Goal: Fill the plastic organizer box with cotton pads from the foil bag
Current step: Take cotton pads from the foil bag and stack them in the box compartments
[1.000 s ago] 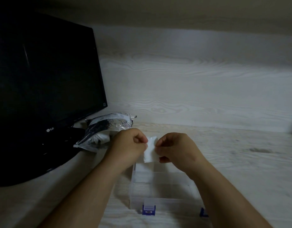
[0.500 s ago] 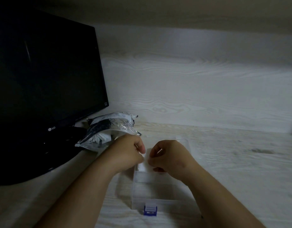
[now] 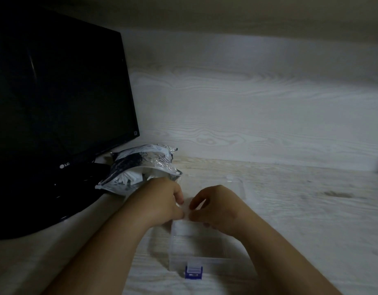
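Note:
The clear plastic organizer box (image 3: 196, 250) with a blue latch (image 3: 193, 272) sits on the pale wood desk in front of me, its lid open toward the back. Over the box's far compartment, my left hand (image 3: 162, 201) and my right hand (image 3: 218, 207) meet with curled fingers. Between their fingertips shows a sliver of white cotton pad (image 3: 187, 208), pinched from both sides and mostly hidden. The foil bag (image 3: 141, 169) lies just left of my left hand, open, with white pads showing inside.
A black LG monitor (image 3: 56, 103) fills the left side, its base reaching close to the foil bag. A wood-grain wall runs behind the desk. The desk surface (image 3: 301, 209) extends to the right of the box.
Both hands have lowered the pad from above the box down to its far compartment. The pad, plainly visible earlier, is now almost hidden between the fingers.

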Demonstrator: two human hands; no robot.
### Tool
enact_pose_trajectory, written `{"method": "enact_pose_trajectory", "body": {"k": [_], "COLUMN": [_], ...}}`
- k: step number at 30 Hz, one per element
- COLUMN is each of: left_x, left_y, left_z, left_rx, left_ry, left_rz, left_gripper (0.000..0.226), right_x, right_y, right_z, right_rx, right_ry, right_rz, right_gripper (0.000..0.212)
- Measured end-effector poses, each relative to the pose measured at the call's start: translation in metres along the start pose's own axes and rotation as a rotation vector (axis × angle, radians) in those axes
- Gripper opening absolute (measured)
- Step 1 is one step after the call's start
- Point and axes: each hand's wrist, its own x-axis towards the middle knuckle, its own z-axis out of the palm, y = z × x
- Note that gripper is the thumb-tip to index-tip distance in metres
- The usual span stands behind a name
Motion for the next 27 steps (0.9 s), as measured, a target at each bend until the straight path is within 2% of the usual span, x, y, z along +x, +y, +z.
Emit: {"method": "enact_pose_trajectory", "body": {"k": [8,11,16,22,27], "left_x": [-0.002,-0.0021,0.001,0.0019,0.0028], "left_y": [-0.0012,-0.0014,-0.0006,-0.0048,-0.0062], "left_z": [-0.0042,-0.0041,-0.0024,-0.0017,-0.001], "left_rx": [0.039,0.076,0.032,-0.017,-0.002], "left_ry": [-0.001,-0.041,-0.08,-0.095,-0.081], "left_rz": [0.025,0.027,0.002,-0.007,0.011], "left_gripper": [0.028,0.035,0.034,0.036,0.036], "right_x": [0.0009,0.0005,0.0036,0.0016,0.0006], "right_y": [0.0013,0.0012,0.0014,0.0048,0.0037], "right_z": [-0.0013,-0.0007,0.0002,-0.0022,-0.0019], "right_rx": [-0.004,0.015,-0.018,0.054,-0.005], "right_ry": [-0.012,-0.035,-0.064,0.0,0.008], "right_rz": [0.018,0.027,0.044,0.054,0.027], "right_gripper": [0.035,0.037,0.035,0.014,0.003]}}
